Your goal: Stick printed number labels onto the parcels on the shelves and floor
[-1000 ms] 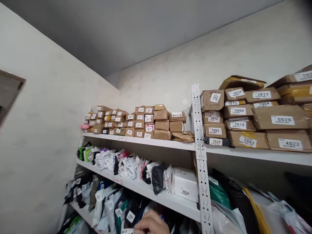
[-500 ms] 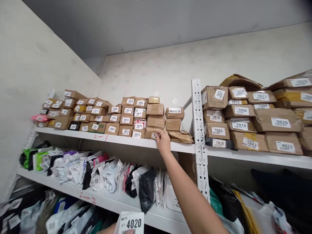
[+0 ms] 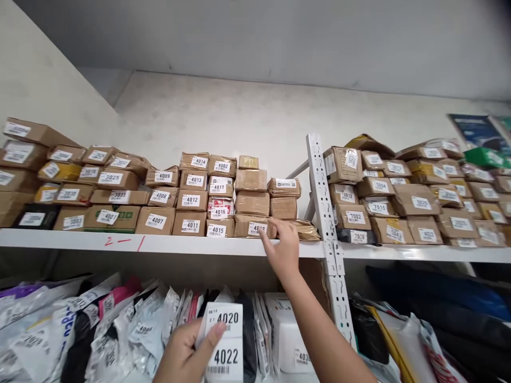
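Observation:
Low in the head view, my left hand (image 3: 187, 351) is closed on printed number labels (image 3: 223, 343), the top ones reading 4020 and 4022. The thumb lies across their face. Up at the top shelf, my right hand (image 3: 284, 247) is open, its thumb and fingers apart, at the right end of a brown cardboard box (image 3: 243, 225). That box bears a white label reading 4018 (image 3: 257, 229). Whether the fingertips touch the box I cannot tell. Two plain boxes (image 3: 252, 203) are stacked above it, and a flattened brown parcel (image 3: 306, 231) lies behind and right of the hand.
Numbered boxes (image 3: 190, 201) line the white top shelf (image 3: 72, 239), which is marked 2-1 in red. Bagged parcels (image 3: 139, 330) fill the shelf below. A perforated white upright (image 3: 326, 244) divides this rack from another stacked with boxes (image 3: 419, 199).
My right hand has opened and moved off the lower box's label, which now reads 4018. My left hand has come up with the labels. The view has moved closer and turned right.

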A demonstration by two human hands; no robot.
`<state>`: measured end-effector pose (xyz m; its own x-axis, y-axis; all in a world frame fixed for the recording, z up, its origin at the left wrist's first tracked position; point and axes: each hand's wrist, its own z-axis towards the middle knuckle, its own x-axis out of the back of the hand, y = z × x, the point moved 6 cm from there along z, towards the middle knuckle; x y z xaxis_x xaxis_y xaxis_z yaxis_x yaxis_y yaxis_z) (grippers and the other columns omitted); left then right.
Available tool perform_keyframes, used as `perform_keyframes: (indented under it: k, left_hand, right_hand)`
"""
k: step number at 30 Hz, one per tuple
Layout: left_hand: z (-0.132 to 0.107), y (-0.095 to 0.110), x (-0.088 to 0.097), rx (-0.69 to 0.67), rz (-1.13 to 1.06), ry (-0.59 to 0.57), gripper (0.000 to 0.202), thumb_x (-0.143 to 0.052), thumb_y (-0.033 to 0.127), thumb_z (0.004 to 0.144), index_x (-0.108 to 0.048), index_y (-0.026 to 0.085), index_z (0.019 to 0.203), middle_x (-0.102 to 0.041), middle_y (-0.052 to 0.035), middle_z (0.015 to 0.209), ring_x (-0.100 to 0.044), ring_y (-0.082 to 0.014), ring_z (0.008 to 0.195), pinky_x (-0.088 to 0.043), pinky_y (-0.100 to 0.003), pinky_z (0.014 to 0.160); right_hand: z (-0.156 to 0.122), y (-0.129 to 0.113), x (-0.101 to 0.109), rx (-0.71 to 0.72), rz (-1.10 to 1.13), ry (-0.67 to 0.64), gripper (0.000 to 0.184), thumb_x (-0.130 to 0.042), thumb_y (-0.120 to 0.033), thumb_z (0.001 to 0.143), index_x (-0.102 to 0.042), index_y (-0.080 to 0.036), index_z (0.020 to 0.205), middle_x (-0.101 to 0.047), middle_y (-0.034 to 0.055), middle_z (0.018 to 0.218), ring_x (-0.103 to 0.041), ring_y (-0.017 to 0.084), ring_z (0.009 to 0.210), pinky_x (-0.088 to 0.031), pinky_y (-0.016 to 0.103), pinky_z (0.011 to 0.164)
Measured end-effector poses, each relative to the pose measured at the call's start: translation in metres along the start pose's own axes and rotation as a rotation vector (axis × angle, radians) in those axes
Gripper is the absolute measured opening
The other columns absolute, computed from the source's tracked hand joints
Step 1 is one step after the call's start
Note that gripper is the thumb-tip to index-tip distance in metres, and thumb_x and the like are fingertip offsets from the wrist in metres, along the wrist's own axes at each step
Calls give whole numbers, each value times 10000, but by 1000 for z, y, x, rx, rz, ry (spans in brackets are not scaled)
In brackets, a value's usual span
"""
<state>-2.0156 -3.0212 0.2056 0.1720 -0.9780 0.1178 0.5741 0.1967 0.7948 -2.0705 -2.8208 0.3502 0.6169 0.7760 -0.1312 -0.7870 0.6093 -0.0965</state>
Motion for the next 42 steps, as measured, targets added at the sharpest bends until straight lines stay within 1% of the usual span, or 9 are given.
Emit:
perform_keyframes:
  k: [3,5,8,11,20,23,29,35,42]
  left_hand:
    - [34,11,4,-185,-14,-54,515,-477,602,819,-514,159,559,-504,5,570,-424,-114,548,-363,-214,508]
    - [53,18,4,-278,-27,-95,492,-447,546,860,-565,149,593,-566,-21,643,-480,-135,608,-411,-230,563]
    - [75,22,1,-301,-105,-133,366,-568,483,814,-639,141,704,-619,-39,725,-554,-162,712,-467,-244,641]
    - [89,20,-3,-219,-293,-183,385,-691,472,710,-641,144,906,-641,-32,748,-599,-179,753,-506,-273,686]
    - [122,25,-8,-372,-156,-46,406,-518,512,826,-368,201,614,-321,87,534,-324,-79,508,-288,-178,476]
    - [130,30,-9,-318,-237,-68,368,-567,522,783,-467,192,653,-465,65,554,-436,-101,530,-350,-190,498]
    - [105,32,-29,-293,-72,-365,293,-615,422,760,-655,163,890,-706,-45,813,-628,-211,756,-475,-265,672]
    - [86,22,-16,-362,18,-317,292,-616,442,758,-614,183,622,-606,19,570,-537,-144,577,-434,-206,565]
    - [87,16,8,-360,38,-282,313,-635,442,734,-570,192,557,-532,37,498,-462,-120,496,-397,-193,489]
  right_hand:
    - [-36,-38,-10,-109,401,-510,263,-607,-360,831,-661,-218,1045,-703,77,947,-636,229,870,-497,320,670]
    - [-56,-53,-10,-181,435,-623,191,-617,-309,819,-679,-227,979,-701,51,878,-642,195,780,-482,275,597]
    - [-66,-54,-10,-248,396,-537,93,-591,-244,810,-673,-201,810,-671,33,758,-606,162,678,-473,266,584]
    - [-64,-43,-16,-302,414,-482,129,-604,-264,794,-658,-196,889,-654,24,733,-585,151,643,-473,257,558]
    - [-45,-36,-34,-300,352,-283,109,-611,-285,780,-636,-181,802,-641,22,695,-572,147,634,-457,251,558]
    - [-32,-45,-37,-198,246,-217,84,-596,-255,793,-644,-192,766,-659,36,746,-601,167,705,-463,248,564]
    - [38,-24,-42,-85,72,60,133,-551,-278,822,-637,-181,790,-676,51,786,-607,173,712,-479,282,646]
    - [93,24,-70,-129,-239,-34,54,-605,-219,762,-619,-187,720,-649,18,682,-579,172,648,-436,284,645]
    - [87,15,-74,1,-384,-91,63,-585,-210,811,-617,-187,763,-646,67,839,-585,211,774,-413,307,697]
